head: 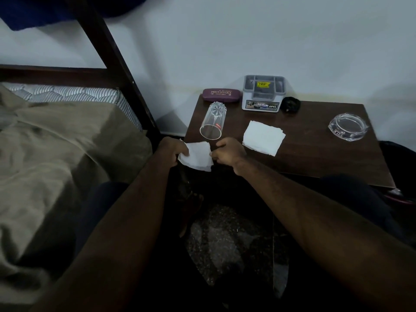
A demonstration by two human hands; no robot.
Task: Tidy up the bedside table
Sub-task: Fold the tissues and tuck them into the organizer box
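Note:
A dark wooden bedside table (315,152) stands against the wall. My left hand (172,150) and my right hand (229,154) each pinch one side of a white tissue (198,156), held over the table's front left corner. Just behind it a clear drinking glass (212,121) lies on its side, mouth toward me. A second white tissue (263,138) lies flat in the middle of the table. A glass ashtray (347,126) sits at the right.
Along the wall stand a purple spectacle case (221,95), a grey organiser box (263,93) and a small black object (290,104). The bed (56,143) with a beige sheet and dark frame post (117,64) is at the left. Dark floor lies below.

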